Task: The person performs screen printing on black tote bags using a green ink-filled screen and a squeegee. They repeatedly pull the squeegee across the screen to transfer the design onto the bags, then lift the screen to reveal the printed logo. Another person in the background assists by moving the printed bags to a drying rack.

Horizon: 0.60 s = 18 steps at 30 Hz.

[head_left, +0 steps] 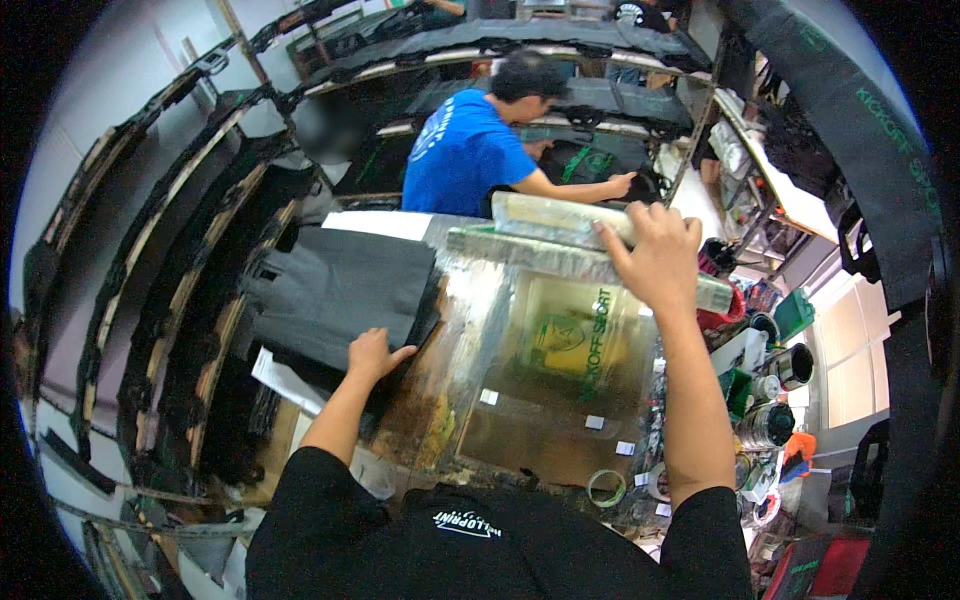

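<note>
My left hand (371, 356) rests on the near edge of a stack of flat dark fabric pieces (350, 285), thumb held apart and fingers extended. To its right lies a screen-printing frame (480, 242), its mesh bearing a green crest and lettering (562, 338). Closed over the right end of a pale, long-handled squeegee (550, 218) at the frame's far bar is my right hand (660, 250). Its palm hides part of that bar. The fingers curl over the far side, where their tips are partly hidden.
Beyond the frame, a co-worker in a blue shirt (465, 150) leans over black printed fabric (595, 160). Long racks (175, 370) curve along the left. Ink cans (765, 425), a green container (795, 313) and a tape roll (606, 488) stand at the right and near edge.
</note>
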Each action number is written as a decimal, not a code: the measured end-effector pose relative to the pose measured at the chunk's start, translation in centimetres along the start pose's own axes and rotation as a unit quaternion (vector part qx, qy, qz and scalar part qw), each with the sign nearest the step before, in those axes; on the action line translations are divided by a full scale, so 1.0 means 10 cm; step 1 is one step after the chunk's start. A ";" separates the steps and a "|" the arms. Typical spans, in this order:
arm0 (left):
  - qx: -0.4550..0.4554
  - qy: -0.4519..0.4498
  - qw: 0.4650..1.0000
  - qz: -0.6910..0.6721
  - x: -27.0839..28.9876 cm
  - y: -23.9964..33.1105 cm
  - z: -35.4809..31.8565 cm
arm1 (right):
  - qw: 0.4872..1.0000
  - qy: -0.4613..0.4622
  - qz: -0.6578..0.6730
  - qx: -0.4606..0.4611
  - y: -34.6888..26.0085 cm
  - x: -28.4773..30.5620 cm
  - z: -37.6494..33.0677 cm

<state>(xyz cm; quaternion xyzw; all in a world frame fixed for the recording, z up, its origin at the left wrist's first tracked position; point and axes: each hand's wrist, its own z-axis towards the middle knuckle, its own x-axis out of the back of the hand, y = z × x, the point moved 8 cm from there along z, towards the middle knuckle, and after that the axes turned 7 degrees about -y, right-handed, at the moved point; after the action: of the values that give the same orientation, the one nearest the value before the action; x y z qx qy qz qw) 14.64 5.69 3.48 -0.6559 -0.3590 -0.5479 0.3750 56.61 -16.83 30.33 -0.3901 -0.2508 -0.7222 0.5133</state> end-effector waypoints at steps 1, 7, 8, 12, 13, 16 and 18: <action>0.005 -0.053 0.998 0.019 -0.08 0.00 0.01 | 1.000 0.007 0.012 0.006 -0.04 0.02 0.02; 0.066 -0.024 0.998 -0.004 -0.33 -0.34 0.12 | 0.998 0.051 0.017 0.038 -0.12 0.05 -0.02; 0.075 -0.015 0.997 -0.009 -0.34 -0.44 0.13 | 0.998 0.047 0.019 0.031 -0.13 0.05 0.00; 0.027 0.088 0.989 -0.114 0.19 -0.48 0.20 | 0.999 0.034 0.022 0.011 -0.05 0.02 0.00; 0.022 0.078 0.988 -0.128 0.28 -0.47 0.23 | 1.000 0.017 0.020 0.004 -0.05 0.02 0.00; 0.021 0.054 0.987 -0.147 0.43 -0.52 0.37 | 0.999 0.041 0.013 0.011 -0.05 0.02 0.03; 0.017 0.037 0.991 -0.129 0.39 -0.54 0.43 | 0.999 0.047 0.017 0.018 -0.05 0.00 0.02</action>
<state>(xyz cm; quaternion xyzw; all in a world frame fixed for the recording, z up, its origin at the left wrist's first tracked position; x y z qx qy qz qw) 12.40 12.27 7.39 -0.5769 -0.4359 -0.6091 0.3258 56.21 -16.50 30.51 -0.3503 -0.2326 -0.7263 0.5437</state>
